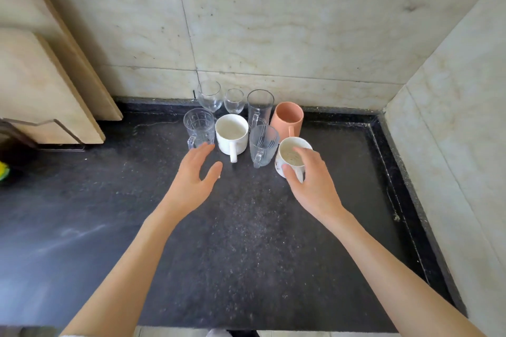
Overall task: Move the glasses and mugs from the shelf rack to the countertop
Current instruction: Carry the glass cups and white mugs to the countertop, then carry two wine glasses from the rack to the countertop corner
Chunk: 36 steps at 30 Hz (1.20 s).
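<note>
Mugs and glasses crowd the worktop (246, 227); my right hand (312, 183) has fingers clamped on the speckled mug (290, 157), left hand (194, 175) spread empty. A careless nudge could topple the ribbed glass (262, 145) just beside it.

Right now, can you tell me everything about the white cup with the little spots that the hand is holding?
The speckled white mug looks ceramic, glossy white with small dark flecks inside and a few brownish marks on its outer wall. It appears empty and tilts toward the camera. The right hand grips it at the handle side, fingers over the rim. It sits at the right front of the group, just in front of the peach mug, on or barely above the dark countertop.
</note>
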{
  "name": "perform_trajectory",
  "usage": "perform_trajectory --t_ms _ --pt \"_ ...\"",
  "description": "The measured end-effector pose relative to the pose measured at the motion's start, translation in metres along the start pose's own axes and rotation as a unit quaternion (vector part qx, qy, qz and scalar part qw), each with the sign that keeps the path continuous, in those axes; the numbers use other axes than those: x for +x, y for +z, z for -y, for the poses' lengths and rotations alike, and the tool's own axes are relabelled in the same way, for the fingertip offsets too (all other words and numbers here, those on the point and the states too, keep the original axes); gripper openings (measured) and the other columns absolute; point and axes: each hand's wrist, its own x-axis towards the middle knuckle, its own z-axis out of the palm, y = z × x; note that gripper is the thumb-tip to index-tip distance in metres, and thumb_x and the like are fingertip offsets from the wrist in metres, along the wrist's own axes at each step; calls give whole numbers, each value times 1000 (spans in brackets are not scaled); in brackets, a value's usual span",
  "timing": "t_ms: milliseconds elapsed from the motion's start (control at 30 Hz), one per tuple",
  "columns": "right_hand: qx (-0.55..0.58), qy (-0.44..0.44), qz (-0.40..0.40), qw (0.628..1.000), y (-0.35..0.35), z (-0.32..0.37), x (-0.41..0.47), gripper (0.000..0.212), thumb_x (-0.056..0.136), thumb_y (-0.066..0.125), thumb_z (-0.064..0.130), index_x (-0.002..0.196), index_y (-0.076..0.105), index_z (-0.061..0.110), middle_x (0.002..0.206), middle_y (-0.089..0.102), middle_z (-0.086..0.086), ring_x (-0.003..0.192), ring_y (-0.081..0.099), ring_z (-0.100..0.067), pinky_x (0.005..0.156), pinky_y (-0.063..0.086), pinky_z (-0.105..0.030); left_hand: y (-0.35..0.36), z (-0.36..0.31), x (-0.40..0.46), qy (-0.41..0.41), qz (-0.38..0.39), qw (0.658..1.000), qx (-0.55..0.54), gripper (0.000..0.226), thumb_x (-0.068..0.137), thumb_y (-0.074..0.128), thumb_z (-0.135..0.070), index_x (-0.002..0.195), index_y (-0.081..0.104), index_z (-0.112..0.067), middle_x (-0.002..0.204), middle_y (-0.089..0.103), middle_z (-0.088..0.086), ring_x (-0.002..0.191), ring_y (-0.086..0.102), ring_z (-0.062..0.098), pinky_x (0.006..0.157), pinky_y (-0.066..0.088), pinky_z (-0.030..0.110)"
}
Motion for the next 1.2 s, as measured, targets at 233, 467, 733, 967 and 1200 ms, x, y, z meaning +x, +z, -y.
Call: perform_trajectory --t_ms 233,467,733,967,1200 --pt "-116 -233 54 964 20 130 -20 56 88 48 43 139 37 21 150 34 -2 139 26 -21 113 19 -40 -98 8 -76 26 -116 985 124 56 94 44 -30 145 21 -33 156 13 -8 145 -4 17 117 0 46" --pt "-129 -357 150 913 89 232 -109 60 91 35 51 145 17 33 158 12 4 146 4 -15 117 4 -48 -183 61 -247 -69 -240 948 198 57 94 38 -31 144 13 -41 156 6 -13 144 -12 14 114 -8 41" --pt "-79 -509 241 822 166 337 -297 62 89 35 54 145 17 35 158 12 4 146 3 -16 117 2 -50 -231 98 -501 -223 -361 872 244 53 94 32 -40 143 13 -43 157 6 -11 143 -12 16 115 -8 42" --pt "-29 -636 286 716 217 430 -463 62 86 36 55 143 26 32 155 22 1 144 13 -19 116 7 -52 -250 114 -703 -364 -448 781 238 52 95 35 -37 144 18 -39 158 8 -5 144 -9 20 114 -6 46" --pt "6 -722 326 611 276 514 -602 61 87 40 54 143 26 32 155 24 0 144 14 -22 116 11 -54 -270 146 -858 -453 -515 693 222 52 94 33 -40 143 18 -39 158 10 -5 144 -9 20 113 -6 48"
